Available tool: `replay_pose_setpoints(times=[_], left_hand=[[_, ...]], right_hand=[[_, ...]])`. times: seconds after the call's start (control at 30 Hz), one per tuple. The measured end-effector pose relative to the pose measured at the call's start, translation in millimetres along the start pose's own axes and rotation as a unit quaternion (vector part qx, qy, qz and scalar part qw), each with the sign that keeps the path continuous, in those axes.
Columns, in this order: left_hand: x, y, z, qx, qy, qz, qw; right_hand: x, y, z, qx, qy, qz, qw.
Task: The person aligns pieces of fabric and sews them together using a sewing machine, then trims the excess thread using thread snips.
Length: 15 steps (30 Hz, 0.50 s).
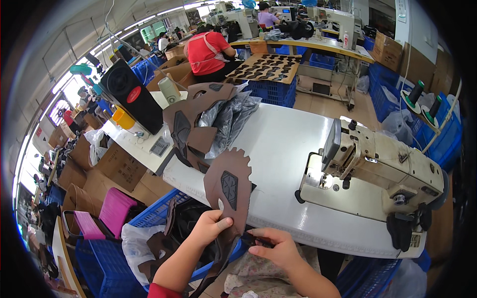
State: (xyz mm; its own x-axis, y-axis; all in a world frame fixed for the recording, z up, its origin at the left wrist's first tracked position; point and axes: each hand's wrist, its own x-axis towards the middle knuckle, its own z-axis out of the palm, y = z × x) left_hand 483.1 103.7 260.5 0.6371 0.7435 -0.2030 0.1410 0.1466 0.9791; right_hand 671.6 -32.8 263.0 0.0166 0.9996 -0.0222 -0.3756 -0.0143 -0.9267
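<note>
My left hand [210, 229] pinches a brown shoe upper piece [238, 171] with its thumb on top. The piece has a toothed edge and a dark patterned patch, and its far end rises over the table's near edge. A narrower strip of it hangs below my hand toward my lap. Close to its lower right edge is my right hand [279, 249], fingers closed on a small dark object [262, 242] that they partly cover. More brown upper pieces [184, 124] lie at the table's far left, against crumpled grey plastic bags [231, 116].
An industrial sewing machine [382, 166] stands on the right of the white table [283, 139]. A blue crate [161, 208] with dark pieces sits below its left edge. Beyond are a black speaker [131, 97], a yellow cup [122, 118] and a person in red [211, 54]. Thread cones [416, 93] stand far right.
</note>
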Motion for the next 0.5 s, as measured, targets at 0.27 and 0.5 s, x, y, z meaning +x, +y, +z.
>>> replay_pose_setpoints(times=[0.27, 0.5], left_hand=[[-6, 15, -3, 0.076, 0.042, -0.009, 0.996], [-13, 31, -3, 0.171, 0.087, 0.0, 0.981]], right_hand=[[-4, -18, -4, -0.261, 0.048, -0.136, 0.955], [-13, -42, -1, -0.383, 0.063, -0.155, 0.908]])
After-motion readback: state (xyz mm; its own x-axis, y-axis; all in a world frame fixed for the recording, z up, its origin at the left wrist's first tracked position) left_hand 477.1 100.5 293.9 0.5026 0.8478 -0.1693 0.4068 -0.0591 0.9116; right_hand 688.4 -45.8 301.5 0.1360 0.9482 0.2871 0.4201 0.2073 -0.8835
